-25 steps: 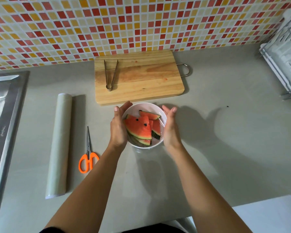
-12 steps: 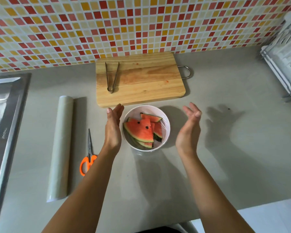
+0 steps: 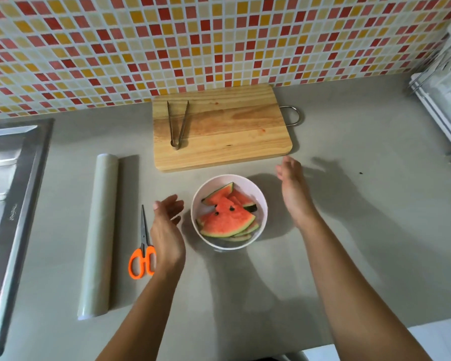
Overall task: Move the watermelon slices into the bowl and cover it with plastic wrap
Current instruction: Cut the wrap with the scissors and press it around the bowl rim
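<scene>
A white bowl stands on the grey counter in front of the cutting board, with several watermelon slices lying in it. A thin glossy film seems to lie over its near rim; I cannot tell for sure. My left hand hovers just left of the bowl, fingers apart, holding nothing. My right hand is raised to the right of the bowl, also open and apart from it. The roll of plastic wrap lies lengthwise on the counter at the left.
Orange-handled scissors lie between the roll and my left hand. Metal tongs rest on the wooden cutting board by the tiled wall. A steel sink is at far left, a dish rack at far right.
Both hands, which cupped the bowl's sides a second ago, have let go and spread outward. The bowl stays in place.
</scene>
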{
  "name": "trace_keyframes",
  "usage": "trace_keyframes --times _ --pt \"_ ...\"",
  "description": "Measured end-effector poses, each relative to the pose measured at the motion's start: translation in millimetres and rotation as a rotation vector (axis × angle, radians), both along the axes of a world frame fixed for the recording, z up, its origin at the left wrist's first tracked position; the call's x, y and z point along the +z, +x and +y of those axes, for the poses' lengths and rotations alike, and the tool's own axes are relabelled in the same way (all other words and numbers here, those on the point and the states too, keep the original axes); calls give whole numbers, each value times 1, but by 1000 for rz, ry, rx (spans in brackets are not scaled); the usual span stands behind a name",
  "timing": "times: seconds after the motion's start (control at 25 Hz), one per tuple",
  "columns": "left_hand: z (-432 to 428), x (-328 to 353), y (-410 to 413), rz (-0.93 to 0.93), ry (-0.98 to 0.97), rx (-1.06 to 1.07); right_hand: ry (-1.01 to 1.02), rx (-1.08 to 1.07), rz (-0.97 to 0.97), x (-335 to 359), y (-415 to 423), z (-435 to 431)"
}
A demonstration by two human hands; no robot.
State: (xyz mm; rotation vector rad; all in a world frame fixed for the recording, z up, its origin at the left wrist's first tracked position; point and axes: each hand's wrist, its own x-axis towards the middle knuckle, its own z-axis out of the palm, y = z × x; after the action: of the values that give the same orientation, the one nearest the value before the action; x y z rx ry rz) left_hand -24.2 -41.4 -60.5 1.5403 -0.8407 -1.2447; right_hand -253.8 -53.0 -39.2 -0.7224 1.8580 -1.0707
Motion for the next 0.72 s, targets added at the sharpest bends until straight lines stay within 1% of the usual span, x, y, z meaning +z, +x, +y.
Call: trace_keyframes --times 0.04,0.12,0.16,0.2,0.24,0.32,0.36,0.44,0.56,0.72 --pt "-13 4 2 -51 75 -50 115 84 71 -3 -5 -4" --pt "-42 10 2 -222 204 -287 301 304 141 -7 -7 -13" --pt "-56 13 0 -317 232 -415 334 378 161 -7 -5 -19" --pt "-67 16 -3 -375 243 -526 338 417 161 -5 -1 -26" --pt "-76 18 -6 -379 252 -616 335 429 138 -2 2 -32" --pt "-86 22 -9 -283 293 -739 339 404 45 -2 5 -43" --pt "-89 24 -10 -235 322 -768 353 387 6 -2 5 -47" --pt "-94 26 -12 -167 372 -771 408 383 -60 1 5 -52" --pt "-102 27 -18 -107 418 -768 476 459 -135 8 6 -58" --pt "-110 32 -26 -67 449 -765 463 499 -154 12 6 -67"
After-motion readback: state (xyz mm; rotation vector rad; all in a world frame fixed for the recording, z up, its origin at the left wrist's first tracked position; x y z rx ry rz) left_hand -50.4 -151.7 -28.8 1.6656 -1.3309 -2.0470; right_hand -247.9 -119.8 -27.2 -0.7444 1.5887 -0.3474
